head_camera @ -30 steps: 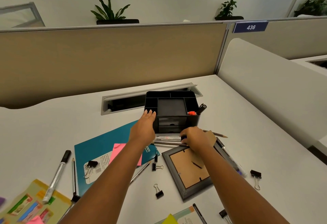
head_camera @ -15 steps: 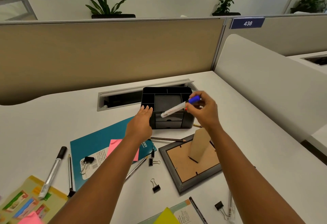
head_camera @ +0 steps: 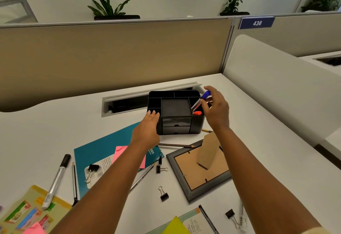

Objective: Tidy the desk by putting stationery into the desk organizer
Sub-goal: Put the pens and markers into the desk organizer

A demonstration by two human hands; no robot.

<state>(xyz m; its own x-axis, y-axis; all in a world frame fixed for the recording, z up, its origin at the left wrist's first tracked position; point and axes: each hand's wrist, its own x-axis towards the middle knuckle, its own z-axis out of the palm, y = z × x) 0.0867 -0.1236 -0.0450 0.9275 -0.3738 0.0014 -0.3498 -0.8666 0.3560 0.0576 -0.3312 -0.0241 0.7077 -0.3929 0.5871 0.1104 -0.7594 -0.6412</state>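
The black desk organizer (head_camera: 176,125) stands mid-desk with two small drawers in front. My right hand (head_camera: 216,111) is at its right compartment, fingers on a white marker with a blue cap (head_camera: 206,95) that leans tip-down into that compartment, beside an orange item (head_camera: 197,112). My left hand (head_camera: 147,132) rests flat against the organizer's left front corner and holds nothing. Loose on the desk lie a pencil (head_camera: 175,145), a black-capped marker (head_camera: 56,180), another pencil (head_camera: 74,180) and binder clips (head_camera: 163,195).
A face-down picture frame (head_camera: 186,184) with its stand raised lies in front of the organizer. A teal folder (head_camera: 96,152) carries a pink sticky note (head_camera: 119,153) and a clip. Papers sit at the near edge. A cable slot (head_camera: 127,102) runs behind the organizer, below the partition.
My right hand lifted the blue-capped marker from in front of the organizer, swung it over the top and now has it tip-down in the right compartment. My left hand stayed on the organizer.
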